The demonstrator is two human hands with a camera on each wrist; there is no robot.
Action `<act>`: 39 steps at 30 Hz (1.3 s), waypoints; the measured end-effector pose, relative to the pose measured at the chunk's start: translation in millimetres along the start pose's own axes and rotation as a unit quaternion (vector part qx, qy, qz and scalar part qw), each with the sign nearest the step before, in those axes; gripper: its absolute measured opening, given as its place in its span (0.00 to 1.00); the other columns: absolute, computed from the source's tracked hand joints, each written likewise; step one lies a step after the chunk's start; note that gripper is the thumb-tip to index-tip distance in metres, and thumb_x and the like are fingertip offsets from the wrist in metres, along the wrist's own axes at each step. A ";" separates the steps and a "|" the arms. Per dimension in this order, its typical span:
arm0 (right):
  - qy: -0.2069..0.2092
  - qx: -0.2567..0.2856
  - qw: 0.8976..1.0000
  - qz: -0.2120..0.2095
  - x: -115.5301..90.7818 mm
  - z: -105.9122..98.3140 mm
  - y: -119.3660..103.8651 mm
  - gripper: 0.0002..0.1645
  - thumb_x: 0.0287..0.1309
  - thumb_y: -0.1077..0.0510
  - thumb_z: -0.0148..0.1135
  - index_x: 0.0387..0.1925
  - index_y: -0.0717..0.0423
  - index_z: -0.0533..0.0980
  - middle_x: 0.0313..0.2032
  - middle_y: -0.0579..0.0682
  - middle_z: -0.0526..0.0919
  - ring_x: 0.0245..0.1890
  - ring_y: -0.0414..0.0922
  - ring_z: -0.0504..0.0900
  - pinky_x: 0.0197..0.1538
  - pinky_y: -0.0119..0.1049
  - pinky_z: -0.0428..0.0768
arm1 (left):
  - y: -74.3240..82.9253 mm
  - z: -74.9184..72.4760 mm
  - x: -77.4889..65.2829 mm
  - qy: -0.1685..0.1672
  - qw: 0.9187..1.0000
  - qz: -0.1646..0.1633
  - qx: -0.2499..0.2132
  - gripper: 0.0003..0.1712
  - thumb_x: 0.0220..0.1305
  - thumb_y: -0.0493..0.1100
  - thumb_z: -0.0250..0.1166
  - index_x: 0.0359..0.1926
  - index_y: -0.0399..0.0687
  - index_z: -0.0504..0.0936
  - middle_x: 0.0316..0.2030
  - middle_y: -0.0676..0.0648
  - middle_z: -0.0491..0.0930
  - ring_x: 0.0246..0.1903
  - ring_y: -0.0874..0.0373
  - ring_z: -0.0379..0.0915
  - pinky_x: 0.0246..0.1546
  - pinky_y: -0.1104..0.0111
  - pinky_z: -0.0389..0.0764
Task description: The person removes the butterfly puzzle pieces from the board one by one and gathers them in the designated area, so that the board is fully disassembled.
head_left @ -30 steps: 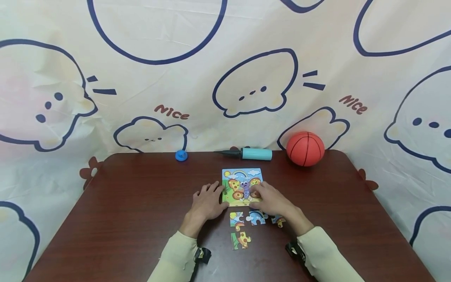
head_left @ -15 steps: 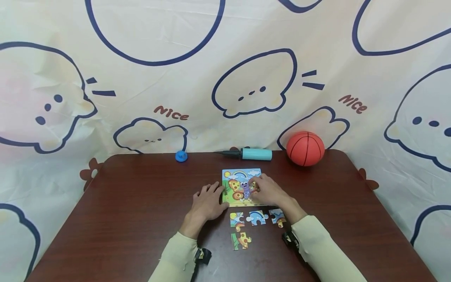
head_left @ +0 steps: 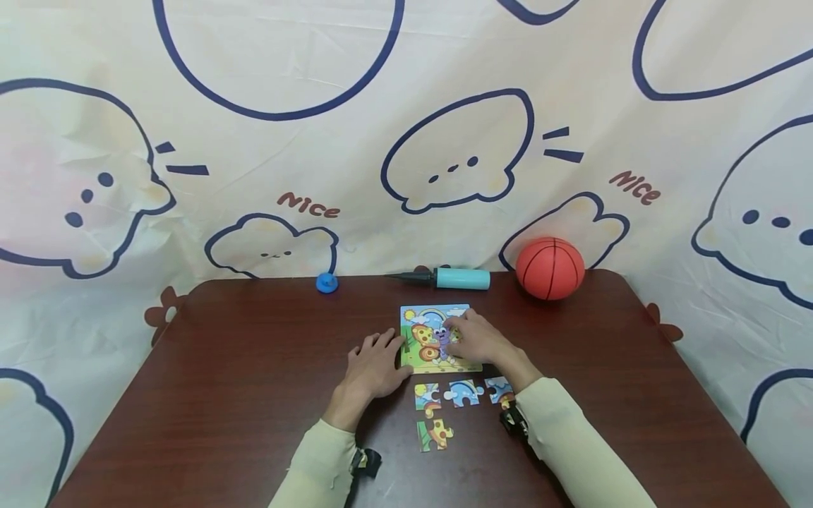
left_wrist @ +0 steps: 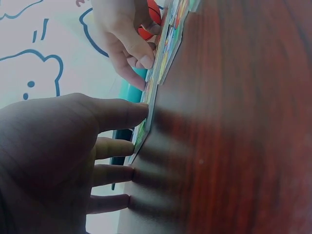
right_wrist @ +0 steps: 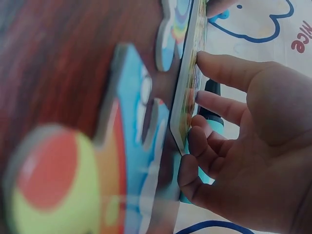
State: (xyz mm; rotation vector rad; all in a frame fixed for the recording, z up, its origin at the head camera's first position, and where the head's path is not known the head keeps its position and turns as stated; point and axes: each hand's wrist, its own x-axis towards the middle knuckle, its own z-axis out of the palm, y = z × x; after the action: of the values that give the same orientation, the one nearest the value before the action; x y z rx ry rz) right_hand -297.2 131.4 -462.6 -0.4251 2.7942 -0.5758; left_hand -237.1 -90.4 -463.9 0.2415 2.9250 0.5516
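A square butterfly picture puzzle [head_left: 427, 331] lies on the table, in bright colours, between both hands. My left hand [head_left: 375, 363] rests along its left edge with fingers spread, the thumb at the near left corner. In the left wrist view, the left thumb [left_wrist: 124, 114] touches the puzzle's edge. My right hand [head_left: 480, 339] covers the puzzle's right part. In the right wrist view, its thumb and index fingertip touch the picture surface, apart from each other, while the other fingers [right_wrist: 207, 146] bend at the edge. No loose piece shows between them.
Several loose jigsaw pieces lie nearer the body: a sun piece [head_left: 427, 396], a rainbow piece [head_left: 464, 392], a piece [head_left: 497, 388] partly under the right wrist, and a green-yellow one [head_left: 435, 434]. Along the far edge are a blue knob [head_left: 327, 282], a hand pump [head_left: 462, 278] and a red ball [head_left: 550, 268].
My right hand has slid left across the puzzle, its wrist coming nearer the loose pieces and uncovering the board's near right corner. The left hand stays in place.
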 end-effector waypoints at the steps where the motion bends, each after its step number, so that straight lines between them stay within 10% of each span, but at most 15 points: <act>1: 0.000 0.002 1.000 0.002 -0.1 -0.4 -0.2 0.27 0.58 0.46 0.64 0.59 0.43 0.74 0.45 0.50 0.71 0.40 0.45 0.69 0.40 0.38 0.71 | 0.1 0.1 0.3 0.000 1.000 0.000 0.000 0.37 0.63 0.59 0.61 0.70 0.54 0.67 0.73 0.45 0.59 0.71 0.42 0.53 0.65 0.39 0.57; 25: 0.039 -0.010 0.999 0.020 3.2 3.0 -6.3 0.27 0.53 0.48 0.70 0.54 0.47 0.74 0.48 0.48 0.75 0.43 0.45 0.73 0.50 0.46 0.75 | 1.1 -0.1 -0.3 0.001 1.000 0.000 -0.003 0.36 0.63 0.58 0.62 0.69 0.54 0.67 0.72 0.45 0.60 0.71 0.42 0.53 0.65 0.39 0.57; 39: 0.036 0.059 0.998 0.012 3.3 0.8 -8.3 0.25 0.54 0.55 0.70 0.53 0.48 0.73 0.31 0.43 0.77 0.29 0.41 0.74 0.32 0.34 0.72 | 0.7 0.3 0.7 -0.001 1.000 -0.001 0.006 0.36 0.63 0.59 0.61 0.70 0.54 0.67 0.73 0.45 0.59 0.71 0.42 0.53 0.65 0.39 0.58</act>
State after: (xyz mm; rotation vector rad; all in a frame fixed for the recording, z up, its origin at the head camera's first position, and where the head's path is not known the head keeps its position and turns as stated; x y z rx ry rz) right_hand -298.1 122.7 -460.4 -0.3535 2.8107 -0.7616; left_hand -237.7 -89.6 -464.0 0.2411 2.9270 0.5320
